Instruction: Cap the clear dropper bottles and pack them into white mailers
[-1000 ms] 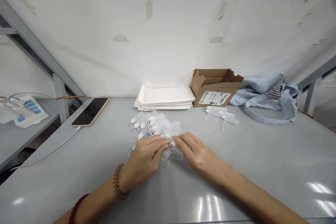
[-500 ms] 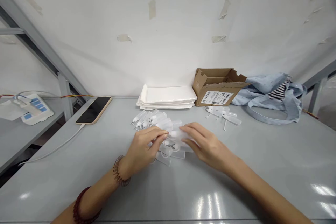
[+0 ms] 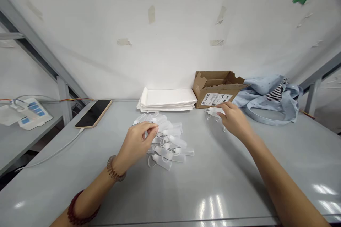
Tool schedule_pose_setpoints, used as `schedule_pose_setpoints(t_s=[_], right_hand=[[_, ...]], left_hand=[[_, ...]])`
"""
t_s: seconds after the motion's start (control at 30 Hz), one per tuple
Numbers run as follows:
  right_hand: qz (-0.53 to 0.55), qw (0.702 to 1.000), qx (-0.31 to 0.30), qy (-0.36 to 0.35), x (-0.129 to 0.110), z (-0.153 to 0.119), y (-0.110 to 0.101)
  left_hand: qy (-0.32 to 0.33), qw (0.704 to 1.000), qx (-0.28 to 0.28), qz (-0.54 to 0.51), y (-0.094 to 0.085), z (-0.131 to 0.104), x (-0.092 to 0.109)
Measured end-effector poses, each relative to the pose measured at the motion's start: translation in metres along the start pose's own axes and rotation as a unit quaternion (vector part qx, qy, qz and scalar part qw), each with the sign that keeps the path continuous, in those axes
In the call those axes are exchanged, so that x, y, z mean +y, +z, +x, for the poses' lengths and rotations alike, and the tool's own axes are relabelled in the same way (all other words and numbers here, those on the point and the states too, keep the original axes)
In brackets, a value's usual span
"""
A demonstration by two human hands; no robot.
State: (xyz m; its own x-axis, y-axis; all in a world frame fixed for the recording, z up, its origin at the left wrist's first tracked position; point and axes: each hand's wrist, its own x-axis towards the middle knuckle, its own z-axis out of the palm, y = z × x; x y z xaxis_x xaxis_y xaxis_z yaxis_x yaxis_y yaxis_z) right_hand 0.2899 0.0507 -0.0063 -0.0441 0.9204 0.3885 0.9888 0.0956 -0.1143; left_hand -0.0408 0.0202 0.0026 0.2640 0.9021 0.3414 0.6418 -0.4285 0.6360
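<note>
Several small translucent bottles (image 3: 162,152) with white caps and thin loops lie in a loose pile at the middle of the grey table. Over the pile's left side is my left hand (image 3: 138,143), thumb and forefinger pinched together; what they hold, if anything, is too small to name. My right hand (image 3: 234,118) reaches to a smaller group of the same bottles (image 3: 212,112) in front of the cardboard box. Its fingers and thumb close around the right end of that group and hide part of it.
White padded envelopes (image 3: 167,98) are stacked against the wall, beside an open cardboard box (image 3: 217,92). Light blue cloth (image 3: 266,95) lies at the right. A phone (image 3: 93,113) with a white cable rests at the left, and a white device (image 3: 36,113) sits on the neighbouring table.
My right hand has moved right, from the large pile to the small group by the box. My left hand has shifted slightly left. The view has shifted a little.
</note>
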Motion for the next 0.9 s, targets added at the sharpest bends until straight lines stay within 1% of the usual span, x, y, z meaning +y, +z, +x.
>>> schedule_pose_setpoints(t_s=[0.13, 0.27, 0.43, 0.67, 0.8, 0.9], right_hand=[[-0.014, 0.999, -0.015, 0.027, 0.016, 0.003, 0.014], [-0.02, 0.999, -0.032, 0.039, 0.021, 0.005, 0.025], [-0.015, 0.998, -0.041, 0.034, 0.017, 0.006, 0.029], [0.001, 0.999, -0.019, 0.03, 0.012, 0.006, 0.034], [0.032, 0.999, 0.018, 0.015, 0.0, 0.004, 0.031], [0.059, 0.996, 0.06, -0.002, -0.023, -0.002, 0.024]], left_hand=[[-0.015, 0.999, 0.038, -0.001, 0.001, -0.002, -0.001], [0.001, 0.999, 0.049, -0.001, 0.001, -0.003, 0.002], [0.003, 0.999, 0.034, -0.009, 0.0, -0.004, 0.008], [-0.003, 1.0, 0.024, -0.012, 0.0, -0.005, 0.011], [-0.004, 1.0, 0.016, -0.022, 0.001, -0.007, 0.013], [0.002, 0.999, 0.014, -0.034, 0.002, -0.009, 0.014]])
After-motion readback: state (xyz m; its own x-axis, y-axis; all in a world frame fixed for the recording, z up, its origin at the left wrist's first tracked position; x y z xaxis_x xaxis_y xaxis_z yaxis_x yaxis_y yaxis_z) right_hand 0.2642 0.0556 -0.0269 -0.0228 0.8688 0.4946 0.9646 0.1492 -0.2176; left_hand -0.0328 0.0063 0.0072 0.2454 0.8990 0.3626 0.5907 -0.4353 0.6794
